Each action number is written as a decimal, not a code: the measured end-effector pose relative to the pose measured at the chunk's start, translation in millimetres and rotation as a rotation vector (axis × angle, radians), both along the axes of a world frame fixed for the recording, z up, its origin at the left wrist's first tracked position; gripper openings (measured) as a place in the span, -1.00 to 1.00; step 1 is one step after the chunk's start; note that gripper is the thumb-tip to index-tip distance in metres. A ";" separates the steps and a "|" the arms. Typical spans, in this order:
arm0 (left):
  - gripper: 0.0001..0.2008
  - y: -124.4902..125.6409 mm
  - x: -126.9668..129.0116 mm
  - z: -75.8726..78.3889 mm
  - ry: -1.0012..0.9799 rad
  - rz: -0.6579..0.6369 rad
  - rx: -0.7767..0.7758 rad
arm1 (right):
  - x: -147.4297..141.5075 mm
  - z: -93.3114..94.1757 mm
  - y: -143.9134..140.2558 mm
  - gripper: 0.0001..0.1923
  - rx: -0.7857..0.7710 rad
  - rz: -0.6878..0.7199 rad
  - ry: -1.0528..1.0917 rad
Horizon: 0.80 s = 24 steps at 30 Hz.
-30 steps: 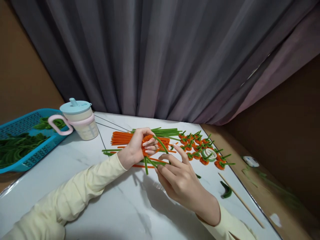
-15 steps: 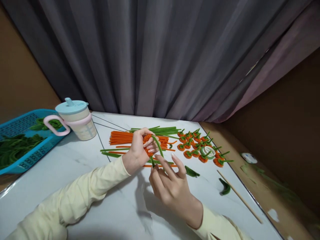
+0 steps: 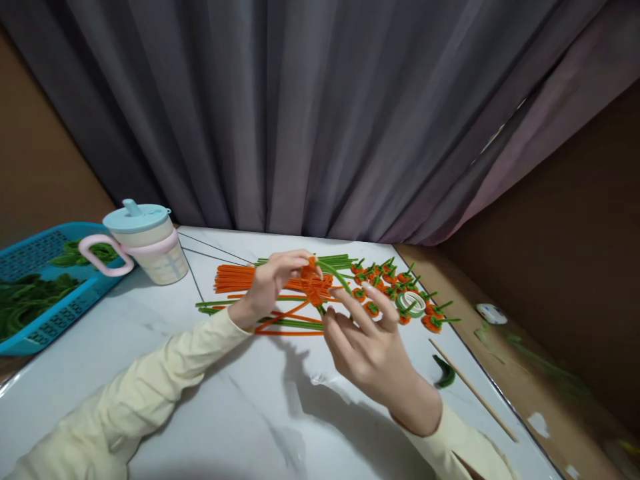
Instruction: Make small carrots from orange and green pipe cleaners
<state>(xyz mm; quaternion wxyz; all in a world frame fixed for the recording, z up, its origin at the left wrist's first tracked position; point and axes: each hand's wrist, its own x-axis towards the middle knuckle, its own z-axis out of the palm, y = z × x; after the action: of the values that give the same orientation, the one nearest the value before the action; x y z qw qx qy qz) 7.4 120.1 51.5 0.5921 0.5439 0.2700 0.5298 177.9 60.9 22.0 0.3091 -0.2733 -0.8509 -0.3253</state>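
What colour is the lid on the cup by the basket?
Light blue, with a pink handle ring below it; the cup shows clearly in the head view.
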 end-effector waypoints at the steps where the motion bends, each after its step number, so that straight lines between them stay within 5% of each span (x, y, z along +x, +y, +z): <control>1: -0.84 1.4 -6.0 2.3 0.152 -0.054 0.086 | 5.2 6.1 0.2 -0.79 -0.008 -0.012 -0.016; 6: -0.79 -1.3 -14.6 6.8 0.507 -0.142 0.121 | 19.8 24.3 -1.8 -0.74 -0.022 -0.049 -0.098; 24: -0.79 -14.4 7.6 0.6 0.185 -0.130 -0.210 | 6.3 11.1 -5.5 -0.75 0.115 -0.015 -0.004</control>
<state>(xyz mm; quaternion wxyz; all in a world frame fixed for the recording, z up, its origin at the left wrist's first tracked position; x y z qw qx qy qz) 15.0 105.6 52.1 0.6511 0.5420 0.3417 0.4069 184.2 55.4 33.1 0.3201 -0.2611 -0.8293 -0.3764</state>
